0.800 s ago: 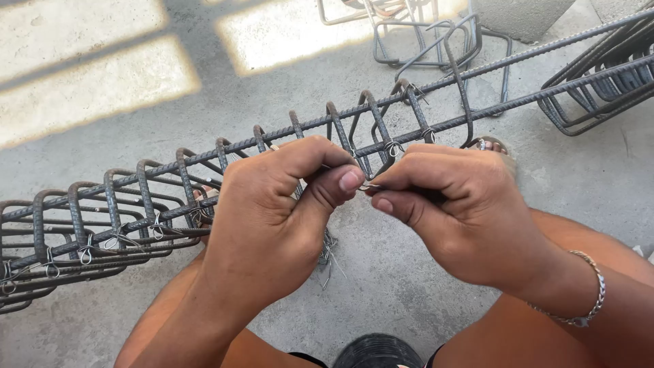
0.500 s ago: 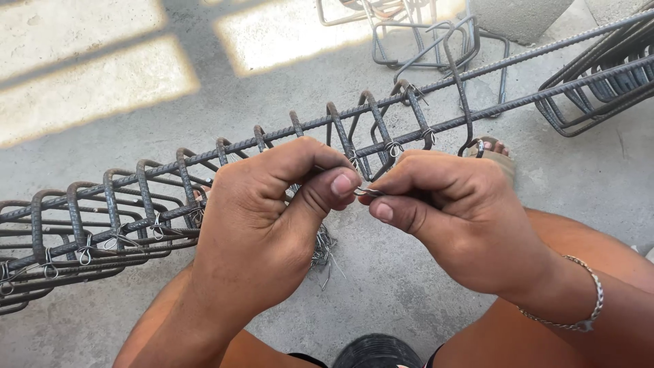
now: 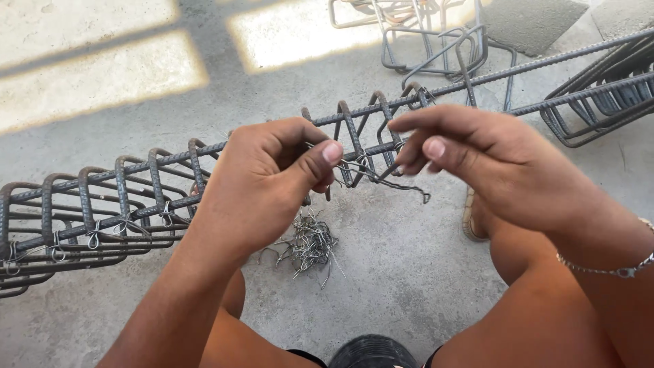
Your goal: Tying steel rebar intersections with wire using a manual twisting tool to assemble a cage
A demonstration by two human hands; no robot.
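Note:
A long rebar cage (image 3: 136,197) of ribbed bars and bent stirrups lies across the concrete floor, with wire ties at several joints. My left hand (image 3: 272,177) is closed in front of the cage, thumb and fingers pinching one end of a thin tie wire (image 3: 388,182). My right hand (image 3: 484,163) pinches the same wire farther right, beside a stirrup. The wire's free end curls into a small hook below my right fingers. A thin bracelet (image 3: 606,269) sits on my right wrist.
A small pile of cut tie wires (image 3: 310,245) lies on the floor below my hands. Loose bent stirrups (image 3: 436,41) are heaped at the back, and another rebar bundle (image 3: 599,95) lies at the right. My knees frame the bottom of the view.
My hands were pressed together on the wire at a stirrup. They have drawn apart, the right one moving rightward, and the wire now shows stretched between them.

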